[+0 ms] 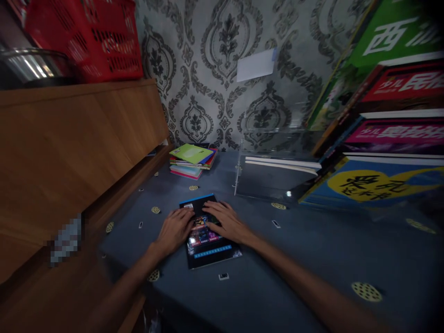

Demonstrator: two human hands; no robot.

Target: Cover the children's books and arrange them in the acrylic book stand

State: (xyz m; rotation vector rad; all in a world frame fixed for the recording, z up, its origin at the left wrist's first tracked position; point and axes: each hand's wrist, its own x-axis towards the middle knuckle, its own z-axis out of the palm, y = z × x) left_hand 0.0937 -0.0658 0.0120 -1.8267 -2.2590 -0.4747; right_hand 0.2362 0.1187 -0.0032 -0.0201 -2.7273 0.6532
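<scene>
A thin book with a glossy black cover [208, 255] lies flat on the dark grey patterned tabletop [256, 277]. Small coloured pictures and a blue strip show on its cover. My left hand [175, 226] rests on the book's left side, fingers stretched out over the edge of the cover. Across its upper right part lies my right hand [225, 221], palm down with the fingers spread. Neither hand has its fingers wrapped around anything. Parts of the cover are hidden under both hands.
Behind the book sits a stack of booklets [190, 155], green on top. A clear acrylic rack [277, 185] at the right holds books, with large colourful books [374, 182] beside it. A wooden cabinet [86, 134] flanks the left, carrying a red basket [104, 46] and a metal bowl [34, 64].
</scene>
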